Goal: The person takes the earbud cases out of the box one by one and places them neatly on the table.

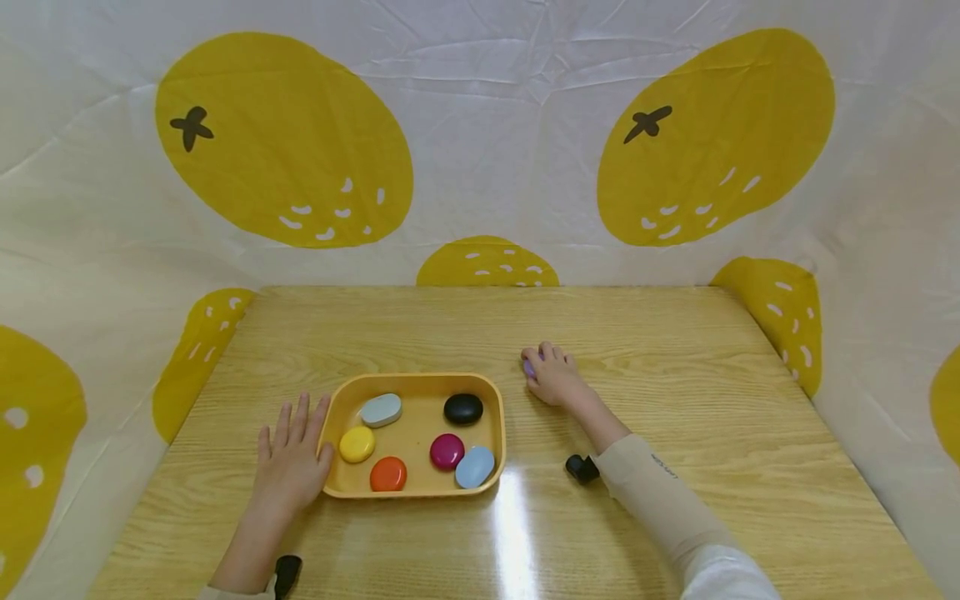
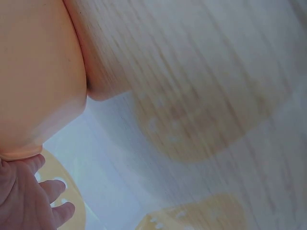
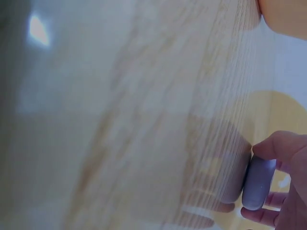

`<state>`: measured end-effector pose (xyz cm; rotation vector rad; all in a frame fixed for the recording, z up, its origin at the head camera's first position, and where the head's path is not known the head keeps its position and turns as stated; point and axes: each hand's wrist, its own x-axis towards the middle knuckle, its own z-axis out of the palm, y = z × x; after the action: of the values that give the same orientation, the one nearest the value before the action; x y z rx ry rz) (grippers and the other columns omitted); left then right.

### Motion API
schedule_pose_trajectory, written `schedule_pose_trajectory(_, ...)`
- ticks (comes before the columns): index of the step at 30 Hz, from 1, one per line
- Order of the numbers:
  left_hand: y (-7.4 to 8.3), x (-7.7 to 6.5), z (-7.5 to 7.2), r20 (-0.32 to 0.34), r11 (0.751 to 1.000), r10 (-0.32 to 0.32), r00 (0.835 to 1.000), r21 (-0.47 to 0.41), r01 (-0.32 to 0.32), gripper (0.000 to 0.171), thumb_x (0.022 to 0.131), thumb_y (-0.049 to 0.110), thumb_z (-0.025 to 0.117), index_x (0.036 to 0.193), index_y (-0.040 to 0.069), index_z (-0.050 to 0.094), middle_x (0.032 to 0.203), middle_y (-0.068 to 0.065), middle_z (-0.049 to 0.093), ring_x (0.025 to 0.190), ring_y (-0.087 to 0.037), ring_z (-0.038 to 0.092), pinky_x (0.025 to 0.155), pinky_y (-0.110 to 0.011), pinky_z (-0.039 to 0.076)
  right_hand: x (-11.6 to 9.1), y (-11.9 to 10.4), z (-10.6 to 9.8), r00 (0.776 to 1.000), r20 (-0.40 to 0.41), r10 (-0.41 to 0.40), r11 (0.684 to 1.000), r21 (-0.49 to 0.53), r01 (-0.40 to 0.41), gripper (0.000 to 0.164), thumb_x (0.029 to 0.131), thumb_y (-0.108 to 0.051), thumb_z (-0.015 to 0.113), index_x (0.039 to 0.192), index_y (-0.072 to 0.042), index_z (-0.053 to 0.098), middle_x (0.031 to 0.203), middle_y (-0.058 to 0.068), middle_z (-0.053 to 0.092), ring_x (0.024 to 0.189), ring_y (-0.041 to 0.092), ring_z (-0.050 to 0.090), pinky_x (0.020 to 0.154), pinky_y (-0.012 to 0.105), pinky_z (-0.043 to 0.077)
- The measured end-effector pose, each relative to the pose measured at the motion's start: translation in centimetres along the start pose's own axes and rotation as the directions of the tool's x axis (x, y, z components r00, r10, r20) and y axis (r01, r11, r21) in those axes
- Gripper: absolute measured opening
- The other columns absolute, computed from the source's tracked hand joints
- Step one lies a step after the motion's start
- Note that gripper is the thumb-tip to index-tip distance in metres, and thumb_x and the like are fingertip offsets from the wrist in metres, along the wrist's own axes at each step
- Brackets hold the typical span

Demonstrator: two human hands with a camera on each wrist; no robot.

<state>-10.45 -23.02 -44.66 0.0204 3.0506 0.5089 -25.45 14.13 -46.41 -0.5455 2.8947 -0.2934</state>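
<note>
My right hand (image 1: 553, 377) is right of the tray and grips a smooth purple pebble-like piece (image 3: 259, 183) between thumb and fingers, close to the table. Only a sliver of that piece shows in the head view. My left hand (image 1: 294, 457), fingers spread and straight, rests against the left rim of a yellow-orange tray (image 1: 412, 495). Inside it lie a grey-white piece (image 1: 382, 410), a black piece (image 1: 463, 408), a yellow piece (image 1: 357, 444), an orange-red piece (image 1: 388, 474), a magenta piece (image 1: 447, 452) and a light blue piece (image 1: 475, 467), the last two side by side.
The wooden table (image 1: 637, 333) stretches around the tray and is shiny, with a bright reflection in front. Behind and beside it hangs a white cloth (image 1: 510, 167) printed with large yellow fruit. A black wrist device (image 1: 581, 468) sits under my right forearm.
</note>
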Motion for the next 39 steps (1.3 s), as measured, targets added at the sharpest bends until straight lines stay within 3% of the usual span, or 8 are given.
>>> schedule_pose_trajectory(4,0.0,0.0,0.1,0.002,1.000,-0.002,1.000,0.005,0.002,0.060,0.096,0.025,0.035,0.148,0.012,0.008,0.152,-0.021,0.001,0.136,-0.043,-0.002,0.103,-0.064,-0.004,-0.1,0.0,-0.1,1.000,-0.014,0.009,1.000,0.003,-0.009,0.049,0.090,-0.022,0.054,0.135,-0.015,0.037,0.132,0.020,0.033,0.120,0.039,0.035,0.094,0.053,0.029)
schedule_pose_trajectory(8,-0.1,0.0,0.2,-0.001,1.000,0.000,1.000,0.005,0.000,0.060,0.096,0.025,0.035,0.148,0.012,0.008,0.151,-0.021,0.001,0.136,-0.043,-0.002,0.103,-0.064,-0.003,-0.4,-0.8,-0.6,0.991,-0.126,-0.032,0.999,0.025,0.036,0.055,0.088,-0.023,0.056,0.137,-0.017,0.035,0.138,0.020,0.031,0.125,0.039,0.033,0.097,0.055,0.026)
schedule_pose_trajectory(12,-0.1,0.0,0.3,-0.007,1.000,0.003,1.000,0.001,-0.003,0.060,0.096,0.024,0.036,0.148,0.011,0.009,0.151,-0.022,0.003,0.136,-0.043,-0.001,0.103,-0.065,-0.003,-0.8,-2.9,-1.2,0.950,-0.280,-0.141,0.986,0.043,0.159,0.051,0.088,-0.024,0.057,0.134,-0.017,0.037,0.137,0.017,0.035,0.124,0.038,0.035,0.098,0.056,0.026)
schedule_pose_trajectory(15,-0.1,0.1,0.2,-0.007,1.000,0.003,1.000,-0.003,-0.003,0.060,0.096,0.024,0.036,0.148,0.011,0.010,0.151,-0.022,0.003,0.136,-0.044,-0.001,0.103,-0.065,-0.003,-1.2,-4.8,-1.5,0.909,-0.330,-0.254,0.961,0.017,0.275,0.048,0.088,-0.026,0.057,0.132,-0.017,0.039,0.135,0.016,0.038,0.123,0.035,0.037,0.098,0.056,0.028)
schedule_pose_trajectory(22,0.0,0.0,0.1,-0.001,1.000,-0.006,1.000,-0.005,0.006,0.060,0.096,0.024,0.036,0.148,0.012,0.009,0.151,-0.021,0.002,0.136,-0.043,-0.002,0.103,-0.064,-0.004,-2.8,-8.7,-1.3,0.851,-0.147,-0.504,0.864,-0.086,0.497,0.049,0.092,-0.034,0.050,0.137,-0.019,0.036,0.142,0.013,0.030,0.130,0.028,0.028,0.100,0.054,0.027)
schedule_pose_trajectory(30,0.0,0.0,0.0,0.002,1.000,-0.008,1.000,0.001,0.008,0.060,0.095,0.025,0.036,0.148,0.012,0.009,0.151,-0.021,0.002,0.136,-0.043,-0.001,0.103,-0.064,-0.004,-3.7,-11.7,0.5,0.785,0.039,-0.618,0.757,-0.240,0.608,0.053,0.090,-0.043,0.050,0.138,-0.025,0.035,0.141,0.007,0.033,0.128,0.023,0.032,0.099,0.045,0.032)
schedule_pose_trajectory(33,0.0,0.0,0.0,0.001,1.000,-0.007,1.000,0.002,0.007,0.060,0.095,0.025,0.036,0.148,0.012,0.009,0.151,-0.022,0.003,0.136,-0.044,0.000,0.103,-0.064,-0.004,-3.9,-12.4,1.3,0.774,0.078,-0.628,0.725,-0.304,0.618,0.055,0.086,-0.048,0.053,0.135,-0.027,0.038,0.138,0.004,0.036,0.124,0.021,0.035,0.097,0.041,0.034)
schedule_pose_trajectory(39,0.1,-0.1,-0.1,-0.001,1.000,-0.004,1.000,-0.010,0.004,0.060,0.095,0.024,0.037,0.148,0.011,0.010,0.151,-0.021,0.001,0.136,-0.043,-0.002,0.103,-0.063,-0.009,-4.2,-13.2,2.5,0.784,0.113,-0.610,0.698,-0.392,0.600,0.055,0.082,-0.049,0.057,0.130,-0.029,0.042,0.128,0.000,0.041,0.113,0.016,0.040,0.091,0.033,0.036)
